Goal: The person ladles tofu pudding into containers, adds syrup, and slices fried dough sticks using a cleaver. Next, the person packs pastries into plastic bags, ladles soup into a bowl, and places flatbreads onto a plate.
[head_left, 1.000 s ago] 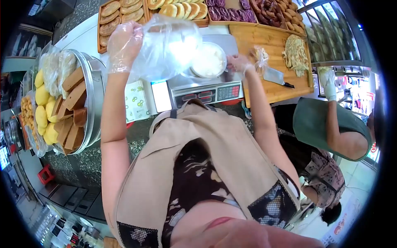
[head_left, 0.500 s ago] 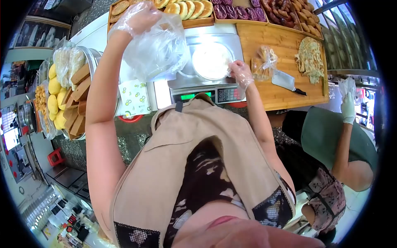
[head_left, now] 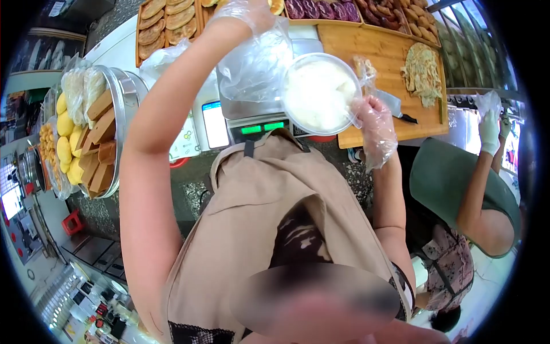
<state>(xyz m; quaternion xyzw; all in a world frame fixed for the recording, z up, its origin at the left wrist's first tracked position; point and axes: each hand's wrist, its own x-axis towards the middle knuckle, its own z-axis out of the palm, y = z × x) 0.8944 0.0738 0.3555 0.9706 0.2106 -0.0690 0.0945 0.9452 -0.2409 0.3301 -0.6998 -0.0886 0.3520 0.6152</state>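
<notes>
My right hand (head_left: 375,120), in a loose clear plastic glove, grips the rim of a round translucent tub (head_left: 321,94). White contents fill much of the tub, and I cannot make out exactly what they are. The tub is held up in front of the scale (head_left: 264,127) and hides part of its keypad and plate. My left hand (head_left: 255,16), also gloved, is closed at the top edge, its fingers partly cut off. From it hangs a clear plastic bag (head_left: 258,66), over the scale's left side.
Trays of flat cakes (head_left: 172,20) and purple pieces (head_left: 323,10) line the back. A cleaver (head_left: 389,103) and shredded flatbread (head_left: 423,74) lie on a wooden board (head_left: 366,54). A phone (head_left: 215,125) sits left of the scale. A co-worker's gloved hand (head_left: 490,135) is at right.
The tub has come up off the scale toward me in my right hand, which has moved right and nearer. My left hand and the plastic bag have shifted right.
</notes>
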